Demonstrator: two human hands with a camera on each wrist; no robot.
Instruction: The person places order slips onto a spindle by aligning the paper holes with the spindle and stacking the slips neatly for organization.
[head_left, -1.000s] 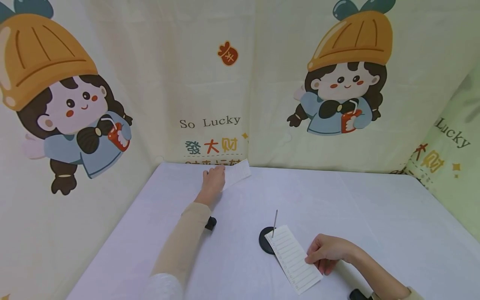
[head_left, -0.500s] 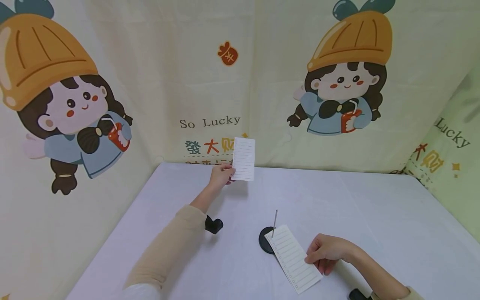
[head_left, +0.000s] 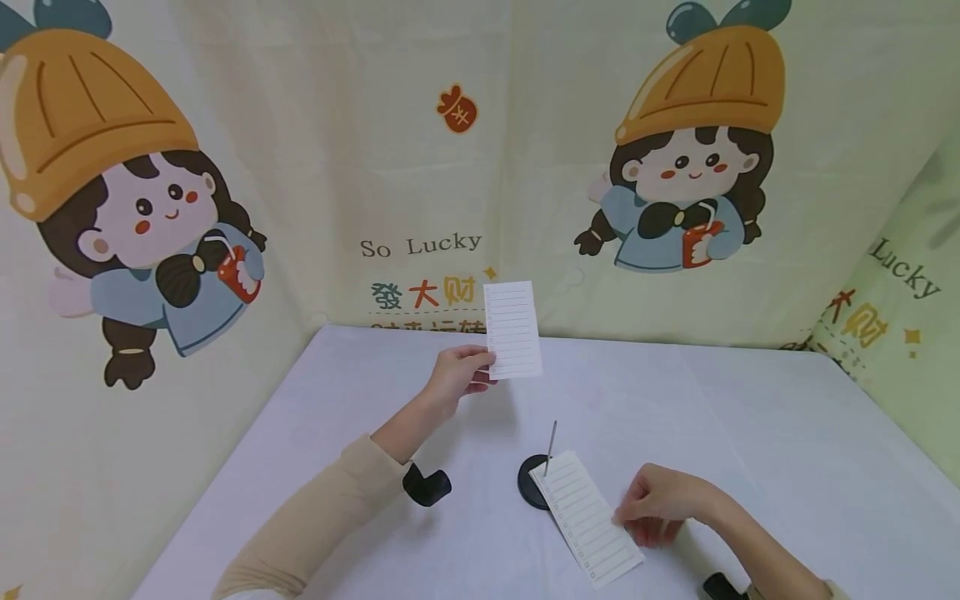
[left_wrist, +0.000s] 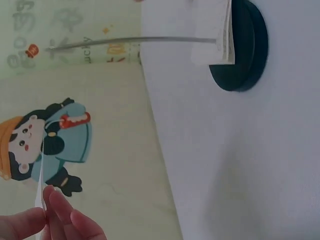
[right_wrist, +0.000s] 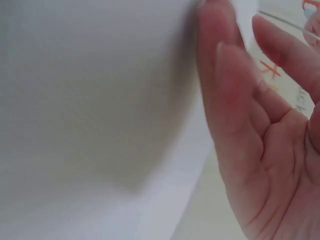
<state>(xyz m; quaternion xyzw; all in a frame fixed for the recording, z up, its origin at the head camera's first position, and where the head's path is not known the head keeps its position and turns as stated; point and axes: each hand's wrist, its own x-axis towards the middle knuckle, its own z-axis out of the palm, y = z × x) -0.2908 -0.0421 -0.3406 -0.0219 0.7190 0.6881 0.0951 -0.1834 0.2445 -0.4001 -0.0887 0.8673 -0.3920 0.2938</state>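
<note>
My left hand (head_left: 461,375) pinches the lower left edge of a lined paper slip (head_left: 513,329), held upright above the far part of the table. In the left wrist view the slip (left_wrist: 41,185) shows almost edge-on between thumb and fingers. A paper spike with a round black base (head_left: 529,492) and a thin metal rod (head_left: 551,442) stands near the middle. Several lined slips (head_left: 585,518) are stuck on its rod and slant toward the right. At their right edge is my right hand (head_left: 663,504); the right wrist view shows a gap between its thumb and loosely bent fingers (right_wrist: 232,85).
A white cloth covers the table (head_left: 750,417). Behind it hangs a cream curtain (head_left: 555,167) printed with cartoon figures and lettering. Black devices (head_left: 427,486) sit at both wrists.
The left hand has lifted a slip from the far table edge, turned it upright and brought it a little toward the spike. The right hand has shifted only slightly beside the spiked slips.
</note>
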